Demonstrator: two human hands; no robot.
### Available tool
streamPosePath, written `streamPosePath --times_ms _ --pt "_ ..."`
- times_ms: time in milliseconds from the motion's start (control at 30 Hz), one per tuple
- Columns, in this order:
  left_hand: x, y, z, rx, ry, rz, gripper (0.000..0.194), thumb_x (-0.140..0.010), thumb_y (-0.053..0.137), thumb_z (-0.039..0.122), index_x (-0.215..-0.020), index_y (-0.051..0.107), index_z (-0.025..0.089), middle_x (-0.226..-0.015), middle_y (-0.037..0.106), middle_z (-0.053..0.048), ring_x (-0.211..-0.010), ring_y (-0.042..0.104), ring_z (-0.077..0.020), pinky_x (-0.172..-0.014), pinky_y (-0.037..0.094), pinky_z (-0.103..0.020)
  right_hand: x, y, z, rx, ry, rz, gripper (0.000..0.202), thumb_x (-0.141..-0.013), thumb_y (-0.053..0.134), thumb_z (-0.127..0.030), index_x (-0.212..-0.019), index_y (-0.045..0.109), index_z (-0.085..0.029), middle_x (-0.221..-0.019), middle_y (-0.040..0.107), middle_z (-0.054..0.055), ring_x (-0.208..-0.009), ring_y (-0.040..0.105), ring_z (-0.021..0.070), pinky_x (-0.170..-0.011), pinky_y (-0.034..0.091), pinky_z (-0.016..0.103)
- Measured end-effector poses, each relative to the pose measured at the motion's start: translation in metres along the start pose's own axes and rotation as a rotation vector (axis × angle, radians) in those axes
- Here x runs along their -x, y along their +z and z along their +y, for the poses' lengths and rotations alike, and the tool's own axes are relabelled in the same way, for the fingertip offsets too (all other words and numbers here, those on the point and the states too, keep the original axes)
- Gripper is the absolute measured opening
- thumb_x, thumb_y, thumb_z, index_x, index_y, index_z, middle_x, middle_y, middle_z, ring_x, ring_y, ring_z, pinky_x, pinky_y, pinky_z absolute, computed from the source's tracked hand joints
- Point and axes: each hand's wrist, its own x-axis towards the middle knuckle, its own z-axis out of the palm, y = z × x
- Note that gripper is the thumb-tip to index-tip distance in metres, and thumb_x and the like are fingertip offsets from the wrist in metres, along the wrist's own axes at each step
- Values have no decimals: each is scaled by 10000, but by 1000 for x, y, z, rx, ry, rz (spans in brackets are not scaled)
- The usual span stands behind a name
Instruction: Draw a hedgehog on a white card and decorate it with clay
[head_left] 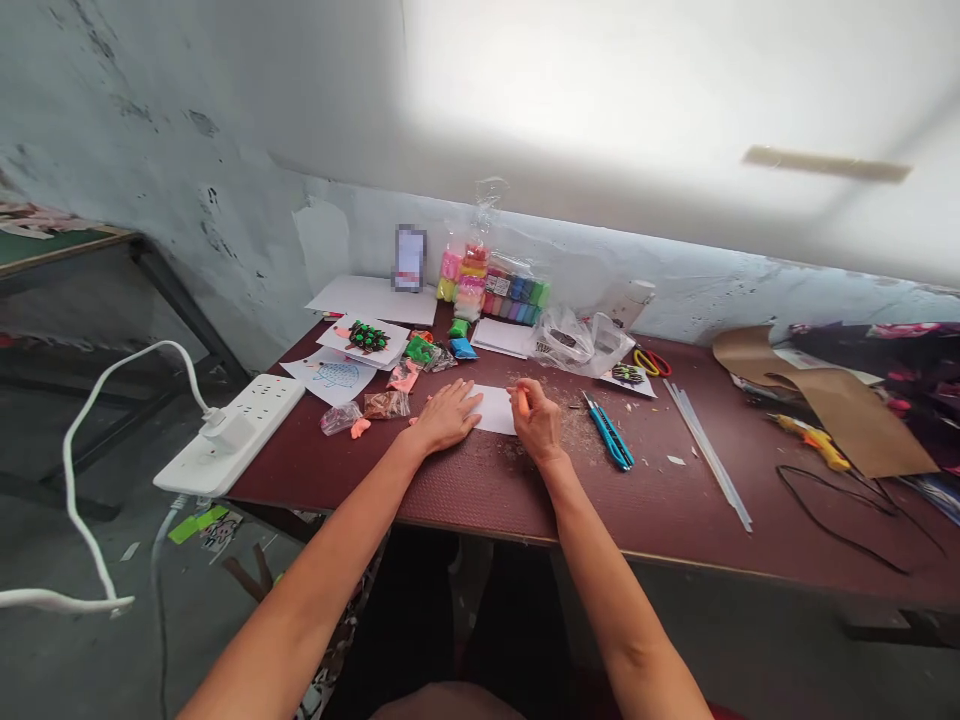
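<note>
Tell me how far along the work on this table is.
Looks done: the black-and-green decorated piece, the blue turtle-like drawing and the dark, yellow-green-dotted piece.
In hand: the left hand lies flat at the edge of a small white sheet; the right hand grips something orange at its other end.
Probably left: filling that sheet, whose visible part looks blank.

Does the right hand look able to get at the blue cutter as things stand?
Probably yes: the blue cutter lies close by with nothing over it, though the right hand holds an orange object.
</note>
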Motion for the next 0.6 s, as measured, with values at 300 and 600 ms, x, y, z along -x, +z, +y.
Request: streamPosePath --times_ms 300,600 --pt "0 3 -7 60 -60 53 466 -1043 500 317 -1477 585 170 -1644 458 -150 -1535 430 -290 -1267 349 -478 7 0 -21 591 -79 -416 271 -1020 485 -200 -1207 679 -221 -1153 797 94 -999 737 222 -725 400 268" --pt "-4 8 -9 53 -91 110 415 -1030 448 186 -1400 628 127 -1574 542 -169 -1499 478 -277 -1261 370 -466 7 3 -21 643 -121 -406 235 -1004 540 -216 -1179 695 -193 -1083 798 115 -961 701 237 -803 386 289"
